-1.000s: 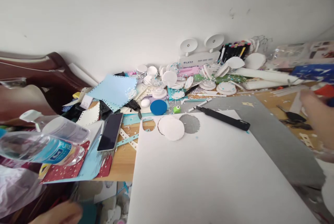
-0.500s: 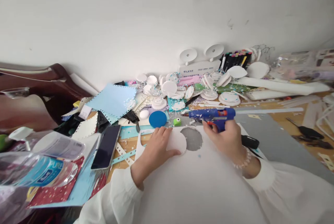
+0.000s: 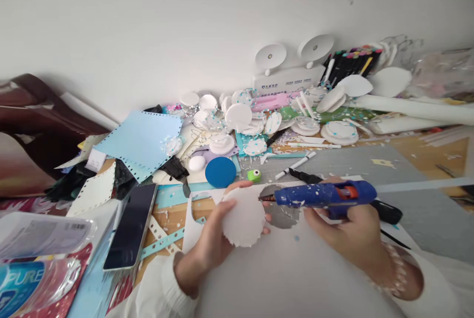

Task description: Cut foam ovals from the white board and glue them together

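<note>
My left hand (image 3: 209, 241) grips a white scalloped foam disc (image 3: 242, 217), lifted and tilted off the white foam sheet (image 3: 292, 278). My right hand (image 3: 350, 229) is closed round a blue glue gun (image 3: 326, 194) held level, its nozzle pointing left and nearly touching the disc's right edge. Under the nozzle is a round hole (image 3: 283, 209) cut in the sheet, with the grey mat (image 3: 418, 209) showing through it.
A dark phone (image 3: 129, 226) lies to the left beside blue perforated paper (image 3: 138, 140). A blue disc (image 3: 220, 172), a green punch (image 3: 254, 175) and a black knife (image 3: 385, 209) lie near the sheet. Several white discs, markers and foam rolls crowd the wall side.
My left hand has picked the white disc up off the sheet. The glue gun has swung lower so its tip is at the disc's edge. The view has moved closer.
</note>
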Demonstrator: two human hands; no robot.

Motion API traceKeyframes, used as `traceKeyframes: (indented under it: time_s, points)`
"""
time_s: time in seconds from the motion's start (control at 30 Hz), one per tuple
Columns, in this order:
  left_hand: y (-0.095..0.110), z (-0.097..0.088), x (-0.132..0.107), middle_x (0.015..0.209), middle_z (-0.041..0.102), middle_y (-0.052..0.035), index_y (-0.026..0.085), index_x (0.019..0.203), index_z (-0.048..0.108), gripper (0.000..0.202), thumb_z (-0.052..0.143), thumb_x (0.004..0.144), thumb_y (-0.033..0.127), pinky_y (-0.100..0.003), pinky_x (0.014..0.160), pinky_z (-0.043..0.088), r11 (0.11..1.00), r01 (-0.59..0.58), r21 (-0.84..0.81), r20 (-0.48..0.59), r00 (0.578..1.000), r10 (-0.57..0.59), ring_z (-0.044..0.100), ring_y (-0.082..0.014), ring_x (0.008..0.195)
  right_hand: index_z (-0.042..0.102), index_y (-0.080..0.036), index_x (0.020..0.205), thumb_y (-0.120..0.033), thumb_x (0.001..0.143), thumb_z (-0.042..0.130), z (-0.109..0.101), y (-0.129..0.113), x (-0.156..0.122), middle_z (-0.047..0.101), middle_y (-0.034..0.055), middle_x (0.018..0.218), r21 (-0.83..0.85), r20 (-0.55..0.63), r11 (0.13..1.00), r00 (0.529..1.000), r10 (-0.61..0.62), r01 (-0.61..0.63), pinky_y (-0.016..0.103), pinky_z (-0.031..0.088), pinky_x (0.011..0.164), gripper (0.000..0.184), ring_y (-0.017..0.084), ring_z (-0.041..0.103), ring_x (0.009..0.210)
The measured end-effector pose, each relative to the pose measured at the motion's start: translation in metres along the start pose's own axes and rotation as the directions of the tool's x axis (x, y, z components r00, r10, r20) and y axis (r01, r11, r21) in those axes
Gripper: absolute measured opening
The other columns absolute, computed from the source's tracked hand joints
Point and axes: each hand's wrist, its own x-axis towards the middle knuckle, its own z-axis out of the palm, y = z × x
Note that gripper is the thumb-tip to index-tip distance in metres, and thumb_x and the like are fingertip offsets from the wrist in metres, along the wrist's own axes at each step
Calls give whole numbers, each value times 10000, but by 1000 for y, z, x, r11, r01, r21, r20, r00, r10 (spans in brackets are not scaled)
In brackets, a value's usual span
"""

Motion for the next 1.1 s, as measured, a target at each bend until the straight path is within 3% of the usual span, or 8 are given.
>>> traceKeyframes:
  time_s: [0.1,0.27,0.4,0.67,0.9,1.1]
  points:
    - [0,0,0,1029,660,-166,110,1218,551,541,431,876,512,-442,755,513,987,62,-145,69,996,-53,658,-319,874,554,-216,799,-231,695,668,-3,-7,4,566,-21,668,-19,40,996,995,-87,88,216,404,397,155,115,527,482]
    - [-6,-5,3,1086,669,-146,108,1253,571,496,465,893,433,-436,902,474,972,126,-197,129,986,-102,652,-300,975,538,-214,839,-201,706,664,-5,-10,6,591,1,737,8,65,982,980,-190,190,234,481,486,184,145,598,586]
    - [-10,-8,4,1122,668,-97,176,1248,591,458,584,881,450,-395,884,503,983,107,-150,152,985,-84,658,-272,985,534,-224,836,-199,697,666,-5,-10,4,591,-2,728,1,65,988,985,-157,157,250,486,480,193,160,603,579]
    - [-11,-17,6,1239,609,-120,245,1243,530,543,701,797,502,-395,870,493,1000,-13,12,200,980,10,639,-274,1034,539,-218,829,-193,694,664,-7,-9,2,587,8,714,0,103,993,987,-121,122,279,474,491,186,182,608,592]
    - [-11,-21,6,1264,589,-127,259,1223,508,628,761,719,534,-341,802,495,997,-16,74,197,980,1,639,-261,1013,507,-230,867,-149,715,642,-8,-16,6,575,-8,717,68,92,977,974,-206,200,264,509,531,219,161,610,606]
    - [-11,-18,6,1252,597,-129,253,1201,513,635,796,691,505,-348,836,488,997,-19,70,208,978,4,613,-293,1099,502,-232,873,-176,715,649,-7,-19,7,572,-15,712,102,111,973,970,-218,207,262,523,533,223,158,605,588]
